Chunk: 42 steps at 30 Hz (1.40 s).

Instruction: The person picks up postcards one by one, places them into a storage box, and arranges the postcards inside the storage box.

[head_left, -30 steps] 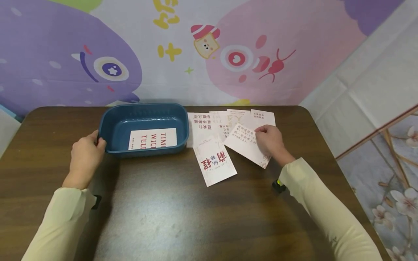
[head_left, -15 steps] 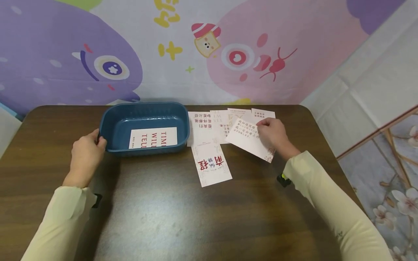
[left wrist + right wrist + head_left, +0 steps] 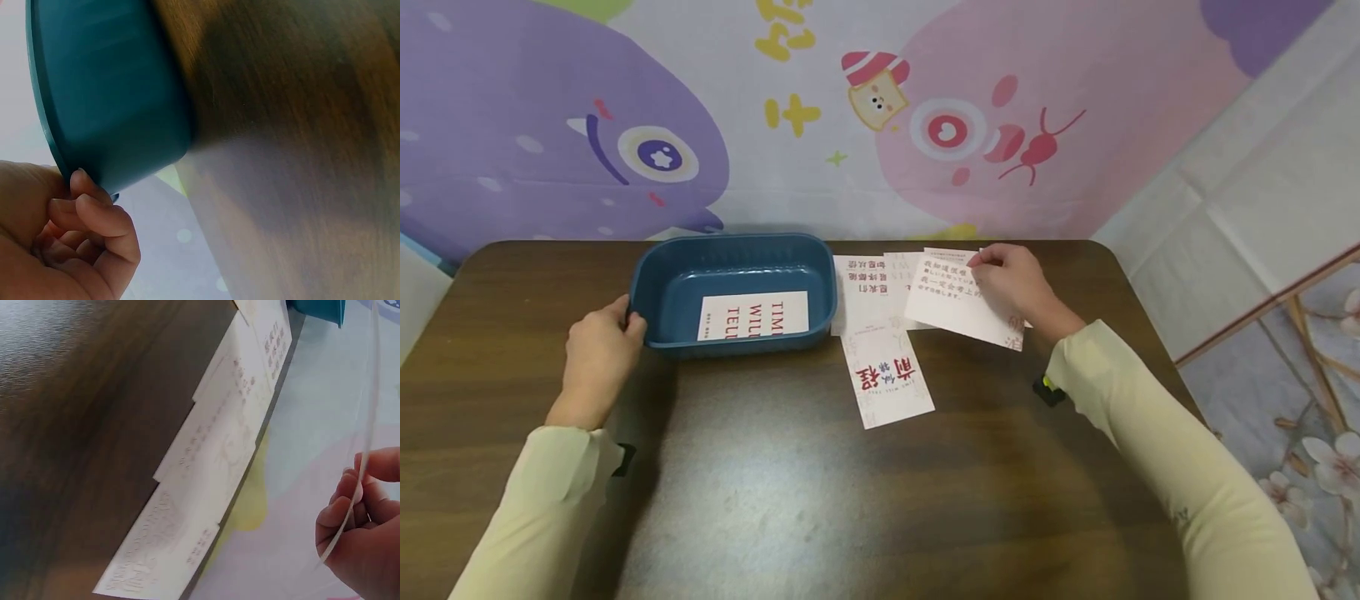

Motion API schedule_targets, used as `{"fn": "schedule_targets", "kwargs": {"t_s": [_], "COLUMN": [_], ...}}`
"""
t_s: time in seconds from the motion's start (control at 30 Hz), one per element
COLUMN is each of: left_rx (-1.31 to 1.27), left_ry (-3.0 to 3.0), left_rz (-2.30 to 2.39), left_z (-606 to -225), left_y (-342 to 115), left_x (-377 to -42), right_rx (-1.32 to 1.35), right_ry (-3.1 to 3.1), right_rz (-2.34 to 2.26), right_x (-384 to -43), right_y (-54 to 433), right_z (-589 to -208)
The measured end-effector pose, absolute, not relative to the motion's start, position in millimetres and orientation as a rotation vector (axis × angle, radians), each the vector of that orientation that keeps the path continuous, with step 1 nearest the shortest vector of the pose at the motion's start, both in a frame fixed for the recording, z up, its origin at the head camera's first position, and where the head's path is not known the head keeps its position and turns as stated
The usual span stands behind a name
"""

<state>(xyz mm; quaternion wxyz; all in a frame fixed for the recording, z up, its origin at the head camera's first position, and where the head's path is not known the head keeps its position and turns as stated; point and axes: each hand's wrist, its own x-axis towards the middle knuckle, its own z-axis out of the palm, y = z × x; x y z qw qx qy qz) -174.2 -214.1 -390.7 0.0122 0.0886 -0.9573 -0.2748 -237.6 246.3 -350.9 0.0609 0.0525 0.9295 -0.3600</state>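
At its left front corner, a dark blue plastic basin (image 3: 670, 287) is pinched by my left hand (image 3: 598, 358), thumb and curled fingers on the rim. A white card (image 3: 756, 315) with red lettering lies inside it. My right hand (image 3: 1018, 287) pinches a printed card (image 3: 955, 308) by its upper right part. The right wrist view shows this held card (image 3: 370, 419) almost edge-on, raised off the table. Beneath it are overlapping cards (image 3: 219, 425) in a row. Another card (image 3: 891, 383) with red and blue characters lies in front, touching the row's card (image 3: 861, 308) nearest the basin.
The dark wooden table (image 3: 790, 492) has rounded back corners. Directly behind its back edge hangs a cartoon-printed cloth (image 3: 820, 192). A flower-patterned panel (image 3: 1292, 367) stands along the right side.
My right hand has lifted the printed card, first rightward, then back and left over the row. The red-and-blue card slid slightly left, then stayed. My left hand keeps its place on the basin.
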Motion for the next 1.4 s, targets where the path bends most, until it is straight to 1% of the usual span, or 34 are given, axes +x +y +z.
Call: {"fn": "schedule_targets", "kwargs": {"t_s": [0.13,0.5,1.17,1.4], "left_rx": [0.286,0.278,0.303,0.285], "left_ry": [-2.989,-2.981,-2.989,-2.988], "left_rz": [-0.852,-0.857,-0.851,-0.856], "left_z": [-390.3,-389.7,-391.7,-390.1], "left_y": [-213.7,-213.5,-216.1,-217.1], "left_x": [-174.4,-174.6,-175.8,-174.8], "right_rx": [0.078,0.033,-0.179,-0.193], "right_ry": [2.818,2.786,2.771,2.765], "right_rz": [-1.088,-1.104,-1.153,-1.107], "right_x": [-240.8,-251.9,-265.0,-266.8], "right_y": [239.3,215.3,175.4,163.4], "right_z": [-344.0,-324.4,-312.0,-308.6]}}
